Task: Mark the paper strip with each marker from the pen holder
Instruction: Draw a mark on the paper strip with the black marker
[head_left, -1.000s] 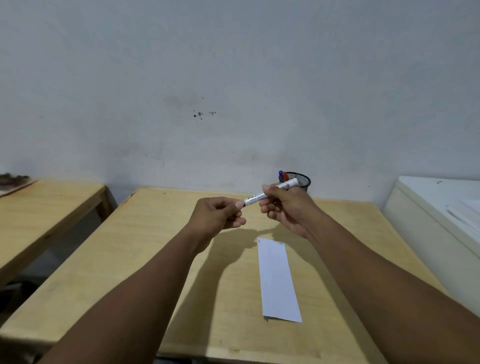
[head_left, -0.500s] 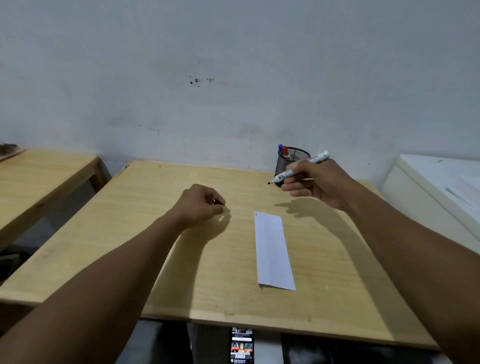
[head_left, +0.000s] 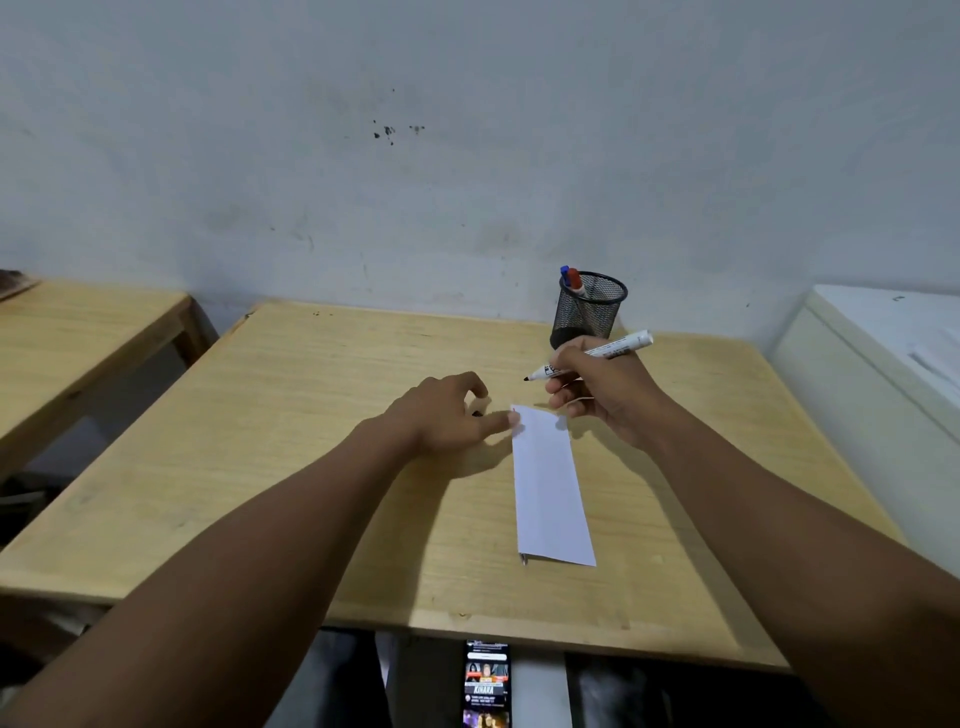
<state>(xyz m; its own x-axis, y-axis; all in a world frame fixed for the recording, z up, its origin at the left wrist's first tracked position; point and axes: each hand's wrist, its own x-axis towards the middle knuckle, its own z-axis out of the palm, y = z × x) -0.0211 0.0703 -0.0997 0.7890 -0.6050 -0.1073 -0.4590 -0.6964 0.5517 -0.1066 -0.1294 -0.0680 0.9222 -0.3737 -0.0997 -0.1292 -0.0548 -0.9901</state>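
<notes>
on the desk (head_left: 363, 364) lies the strip (head_left: 550, 488), light and apt to slide, its far corner pinned by one finger of the left hand (head_left: 447, 415), whose curled fingers seem to pinch a cap (head_left: 475, 413), while the right hand (head_left: 608, 395) grips the marker (head_left: 618, 346) just above.

Paper strip (head_left: 550, 488): white, long and narrow, flat on the bench (head_left: 311, 415), long axis running away from you. It has a tiny red mark at the far left corner, where your left hand (head_left: 441, 415) touches it with one fingertip.

Marker (head_left: 613, 349): white barrel, uncapped, black tip pointing left and down, just off the strip's far end. Your right hand (head_left: 602, 395) grips it.

Black cap (head_left: 477, 413): a small dark piece tucked in your left fingers (head_left: 496, 422).

Pen holder (head_left: 589, 312): black mesh, upright behind the strip, holding a blue-capped marker (head_left: 564, 274) and a red-capped marker (head_left: 574, 278).
</notes>
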